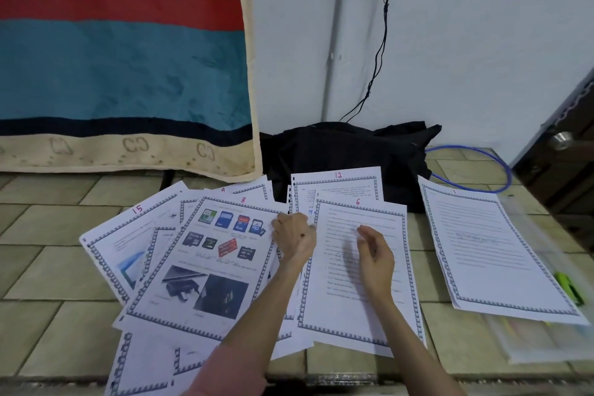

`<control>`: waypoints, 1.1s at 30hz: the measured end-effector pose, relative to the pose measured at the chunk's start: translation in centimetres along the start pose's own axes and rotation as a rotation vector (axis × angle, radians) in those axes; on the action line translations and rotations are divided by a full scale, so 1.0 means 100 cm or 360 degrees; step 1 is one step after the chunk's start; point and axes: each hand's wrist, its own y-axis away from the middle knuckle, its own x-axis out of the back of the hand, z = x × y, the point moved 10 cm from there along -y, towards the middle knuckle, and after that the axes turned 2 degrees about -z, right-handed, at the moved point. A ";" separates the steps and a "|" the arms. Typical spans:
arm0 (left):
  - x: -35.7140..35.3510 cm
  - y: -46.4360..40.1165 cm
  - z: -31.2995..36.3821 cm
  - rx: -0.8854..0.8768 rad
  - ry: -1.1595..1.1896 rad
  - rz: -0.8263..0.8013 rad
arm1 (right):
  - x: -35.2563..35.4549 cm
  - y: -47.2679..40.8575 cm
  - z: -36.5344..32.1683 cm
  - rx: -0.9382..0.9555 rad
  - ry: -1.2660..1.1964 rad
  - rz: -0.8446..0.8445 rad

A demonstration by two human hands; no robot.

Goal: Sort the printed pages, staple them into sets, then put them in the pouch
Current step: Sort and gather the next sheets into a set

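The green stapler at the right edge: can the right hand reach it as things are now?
Probably yes. The right hand hovers open over page 6, and only flat page 1 lies between it and the green stapler.

A teal blanket (122, 51) with a red stripe hangs at left. A black bag (347, 151) sits against the white wall, beside a blue cable loop (501, 167).

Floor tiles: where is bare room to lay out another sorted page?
Bare tiles lie left of page 15, below the blanket. A narrow strip separates page 6 from page 1. The centre is crowded with overlapping pages around page 8.
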 end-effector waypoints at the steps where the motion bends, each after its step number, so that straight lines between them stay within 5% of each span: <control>1: -0.001 0.001 0.003 -0.0021 -0.0005 0.0011 | 0.000 0.000 0.000 0.0005 0.0009 -0.0004; 12: -0.015 0.004 0.018 0.0034 0.0521 -0.0075 | -0.005 0.001 -0.001 -0.0001 0.0026 -0.0072; 16: -0.010 -0.002 0.015 -0.0025 0.0360 -0.0033 | -0.003 0.001 -0.002 -0.0011 0.0031 -0.0068; 20: 0.002 0.006 0.023 -0.0110 0.0787 0.0008 | 0.003 -0.006 0.004 -0.0143 -0.0056 -0.0045; 26: 0.054 0.006 0.009 -0.0176 0.1052 0.0240 | 0.038 -0.003 0.004 -0.0096 0.0047 0.0276; 29: 0.050 -0.005 -0.006 -0.0203 0.1466 -0.0136 | 0.030 -0.009 0.012 -0.0294 -0.0124 -0.0040; 31: 0.033 -0.006 -0.016 -0.0026 0.1997 -0.0627 | 0.027 -0.010 0.008 -0.0250 -0.0150 -0.0195; 33: 0.027 -0.011 -0.030 0.0176 0.2123 -0.0767 | 0.029 -0.010 0.011 -0.0235 -0.0243 -0.0268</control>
